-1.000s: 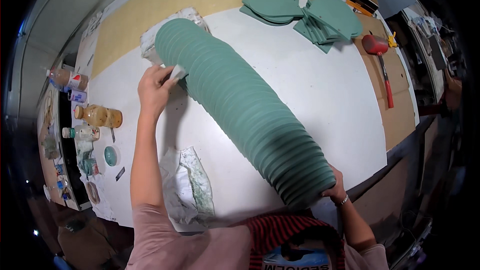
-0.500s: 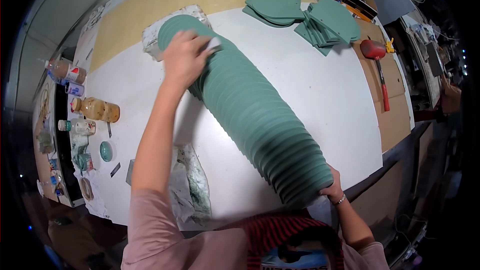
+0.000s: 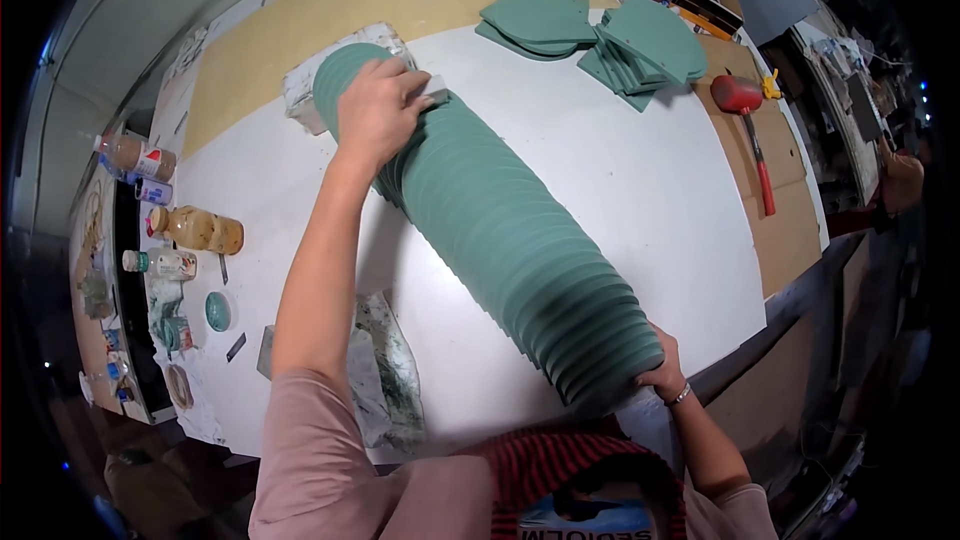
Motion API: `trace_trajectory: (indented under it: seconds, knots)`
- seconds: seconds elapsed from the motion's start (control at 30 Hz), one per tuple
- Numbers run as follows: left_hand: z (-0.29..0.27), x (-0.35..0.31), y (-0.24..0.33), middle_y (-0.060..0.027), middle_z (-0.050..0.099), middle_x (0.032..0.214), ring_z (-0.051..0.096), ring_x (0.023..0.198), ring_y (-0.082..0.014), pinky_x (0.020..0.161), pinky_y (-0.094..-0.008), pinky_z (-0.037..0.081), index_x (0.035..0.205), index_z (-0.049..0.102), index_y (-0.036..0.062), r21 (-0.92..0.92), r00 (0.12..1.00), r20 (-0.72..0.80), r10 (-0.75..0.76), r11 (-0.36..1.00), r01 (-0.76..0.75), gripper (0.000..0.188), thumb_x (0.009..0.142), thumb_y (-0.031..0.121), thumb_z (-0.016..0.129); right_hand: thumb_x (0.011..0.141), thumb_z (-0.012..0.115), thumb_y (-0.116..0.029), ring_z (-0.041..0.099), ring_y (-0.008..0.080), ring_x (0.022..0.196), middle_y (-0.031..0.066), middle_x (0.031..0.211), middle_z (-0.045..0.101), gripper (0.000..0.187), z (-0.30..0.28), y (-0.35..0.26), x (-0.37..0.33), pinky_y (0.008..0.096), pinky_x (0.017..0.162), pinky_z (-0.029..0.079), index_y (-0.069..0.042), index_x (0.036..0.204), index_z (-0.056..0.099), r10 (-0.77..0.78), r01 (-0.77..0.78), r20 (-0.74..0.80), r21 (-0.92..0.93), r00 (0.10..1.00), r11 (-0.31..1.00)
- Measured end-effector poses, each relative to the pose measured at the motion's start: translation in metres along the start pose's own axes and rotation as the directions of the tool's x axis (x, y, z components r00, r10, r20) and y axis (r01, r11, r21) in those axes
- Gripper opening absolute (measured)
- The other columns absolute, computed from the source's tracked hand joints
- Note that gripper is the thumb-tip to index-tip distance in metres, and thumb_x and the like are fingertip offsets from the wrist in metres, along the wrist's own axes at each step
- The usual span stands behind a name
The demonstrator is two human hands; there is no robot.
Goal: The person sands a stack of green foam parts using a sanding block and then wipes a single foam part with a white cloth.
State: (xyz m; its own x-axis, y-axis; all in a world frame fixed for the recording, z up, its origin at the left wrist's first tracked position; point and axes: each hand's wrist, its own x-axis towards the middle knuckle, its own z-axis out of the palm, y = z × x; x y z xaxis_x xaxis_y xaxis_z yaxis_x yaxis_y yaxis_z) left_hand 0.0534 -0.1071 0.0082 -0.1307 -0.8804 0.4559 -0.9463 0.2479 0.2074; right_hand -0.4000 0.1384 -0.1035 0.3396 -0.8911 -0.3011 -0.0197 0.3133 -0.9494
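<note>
A long row of overlapping green board pieces (image 3: 520, 230) with rounded edges slants across the white table, from far left to near right. Close to its far end, my left hand (image 3: 378, 110) grips a small pale grey block (image 3: 434, 90) against the green edges. My right hand (image 3: 664, 365) is wrapped round the near end of the row, at its right side; some of its fingers are hidden behind the boards. Under the far end lies a whitish, stained block (image 3: 302, 90).
More green boards (image 3: 540, 20) are piled at the back, beside a second pile (image 3: 655, 40). A red-headed mallet (image 3: 738, 95) lies on cardboard at the right. Bottles (image 3: 205, 230) and a small green lid (image 3: 217, 311) are at the left. Stained sheeting (image 3: 395, 380) lies near me.
My left hand, blurred before, now shows sharply and sits slightly nearer the row's far end, still with the pale block. My right hand keeps its hold. The whole view has shifted a little.
</note>
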Motion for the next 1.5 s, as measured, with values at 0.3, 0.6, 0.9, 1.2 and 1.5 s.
trace_trajectory:
  seconds: [0.3,0.6,0.9,1.2,1.5]
  knots:
    - [-0.012,-0.025,-0.013,-0.0087,0.06,0.083,0.059,0.08,-0.0259,0.073,-0.0355,0.047,0.104,0.074,0.0076,-0.207,0.993,0.045,-0.108,0.971,0.115,0.027,0.078,0.015,0.076,0.054,0.091,-0.033,0.058,0.0239,0.12,0.0142,0.132,0.061,0.103,-0.003,0.005,-0.005,0.036,0.105,0.043,0.01,0.138,0.05,0.029,-0.029,-0.003,0.041,1.0,0.999]
    - [-0.004,-0.111,-0.031,-0.008,0.059,0.077,0.058,0.073,-0.0212,0.07,-0.0332,0.048,0.105,0.075,0.0089,-0.347,0.907,0.157,-0.39,0.838,0.42,0.027,0.078,0.011,0.074,0.054,0.092,-0.033,0.058,0.0236,0.119,0.0136,0.131,0.062,0.103,-0.005,0.009,-0.003,0.0358,0.104,0.043,0.01,0.138,0.051,0.007,-0.006,-0.013,0.061,1.0,0.998]
    - [0.031,-0.115,0.02,-0.0099,0.061,0.085,0.06,0.072,-0.0249,0.067,-0.0353,0.048,0.105,0.068,0.0028,-0.471,0.882,-0.205,-0.424,0.833,0.291,0.026,0.082,0.014,0.074,0.052,0.091,-0.029,0.06,0.0213,0.113,0.0123,0.124,0.065,0.103,-0.007,0.009,-0.009,0.0333,0.101,0.045,0.01,0.138,0.05,0.049,-0.048,-0.038,0.031,0.998,0.998]
    - [0.036,-0.153,0.017,-0.0089,0.06,0.076,0.054,0.065,-0.021,0.066,-0.032,0.048,0.097,0.069,-0.0003,-0.582,0.741,-0.054,-0.669,0.625,0.521,0.022,0.082,0.015,0.075,0.052,0.091,-0.03,0.062,0.021,0.107,0.0111,0.119,0.066,0.097,-0.008,0.007,-0.01,0.0331,0.096,0.048,0.01,0.133,0.054,0.051,-0.053,-0.054,-0.036,0.997,0.998]
    - [0.06,-0.199,0.047,-0.0008,0.053,0.071,0.05,0.067,-0.0104,0.064,-0.0272,0.045,0.097,0.067,0.0001,-0.628,0.69,0.095,-0.718,0.494,0.601,0.021,0.085,0.015,0.074,0.052,0.09,-0.029,0.063,0.0217,0.104,0.0109,0.114,0.068,0.093,-0.006,0.01,-0.009,0.0337,0.094,0.048,0.009,0.129,0.056,0.042,-0.044,-0.085,-0.021,0.995,0.999]
